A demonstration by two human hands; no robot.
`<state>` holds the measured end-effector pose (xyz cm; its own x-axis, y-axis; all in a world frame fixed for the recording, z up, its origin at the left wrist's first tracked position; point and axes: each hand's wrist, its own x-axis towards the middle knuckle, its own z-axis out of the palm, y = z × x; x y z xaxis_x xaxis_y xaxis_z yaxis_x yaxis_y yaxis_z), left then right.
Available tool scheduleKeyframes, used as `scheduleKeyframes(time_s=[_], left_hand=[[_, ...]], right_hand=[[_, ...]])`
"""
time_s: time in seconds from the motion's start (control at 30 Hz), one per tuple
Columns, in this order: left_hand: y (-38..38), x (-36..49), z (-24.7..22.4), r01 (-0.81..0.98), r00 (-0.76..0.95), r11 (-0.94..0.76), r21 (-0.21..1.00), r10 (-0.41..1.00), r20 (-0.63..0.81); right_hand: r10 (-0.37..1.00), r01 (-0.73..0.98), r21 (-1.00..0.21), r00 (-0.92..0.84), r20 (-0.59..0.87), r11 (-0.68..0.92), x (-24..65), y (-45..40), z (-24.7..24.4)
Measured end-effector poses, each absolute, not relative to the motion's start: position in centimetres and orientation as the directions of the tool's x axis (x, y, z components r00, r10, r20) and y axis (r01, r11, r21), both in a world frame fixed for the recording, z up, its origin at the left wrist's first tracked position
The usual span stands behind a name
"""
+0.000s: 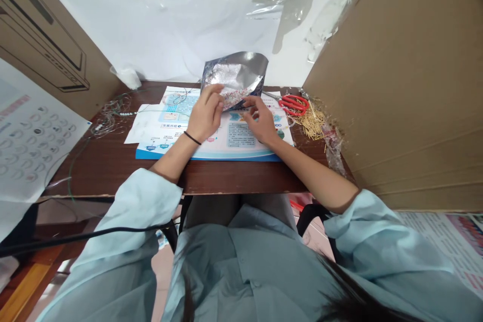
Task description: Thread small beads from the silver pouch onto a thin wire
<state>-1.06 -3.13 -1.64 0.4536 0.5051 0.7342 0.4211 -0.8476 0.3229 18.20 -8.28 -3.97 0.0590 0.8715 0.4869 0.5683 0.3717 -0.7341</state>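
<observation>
An open foil bag [234,78], silver inside and dark outside, leans at the back of the table with many small colourful beads [234,96] in its mouth. My left hand [207,113] is at the bag's left front edge, its fingers curled close to the beads. On the right side, my right hand [260,119] has its thumb and fingers bent near the bag's lower right edge; whether it pinches something is too small to tell. Under both hands lies a printed sheet [211,151]. A thin thread runs left from near my left hand.
Red-handled scissors [293,105] lie right of the bag, beside a pile of thin golden sticks [312,122] and clear plastic wrap [334,153]. Tangled threads [111,115] with pale beads lie on the left. Cardboard panels [407,85] flank the brown table [101,171].
</observation>
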Motion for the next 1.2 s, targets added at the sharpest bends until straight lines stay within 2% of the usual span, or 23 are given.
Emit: scheduleKeyframes(time_s=[0.13, 0.23, 0.7, 0.83, 1.03, 1.2], left_hand=[[-3.9, -0.2, -2.1, 0.326, 0.582, -0.901, 0.286, 0.430, 0.690], [-4.1, 0.0, -2.4, 0.313, 0.617, -0.906, 0.285, 0.422, 0.664], [-3.8, 0.2, -2.9, 0.441, 0.579, -0.846, 0.302, 0.524, 0.624], [-3.0, -0.6, -2.7, 0.556, 0.551, -0.797, 0.236, 0.566, 0.613], [-1.7, -1.7, -3.2, 0.658, 0.640, -0.745, 0.112, 0.631, 0.439], [-1.8, -1.7, -3.3, 0.674, 0.634, -0.732, 0.099, 0.642, 0.431]], right_hand=[[0.844, 0.558, -0.685, -0.052, 0.533, 0.467, 17.9, -8.8, -3.8], [0.823, 0.546, -0.667, -0.076, 0.563, 0.507, 17.8, -8.8, -3.9], [0.920, 0.440, -0.820, -0.037, 0.390, 0.366, 17.7, -8.0, -4.7], [0.924, 0.471, -0.811, -0.023, 0.382, 0.347, 17.6, -8.2, -4.3], [0.935, 0.485, -0.814, -0.025, 0.354, 0.321, 17.5, -8.4, -4.0], [0.938, 0.478, -0.820, -0.027, 0.344, 0.315, 17.5, -8.4, -4.1]])
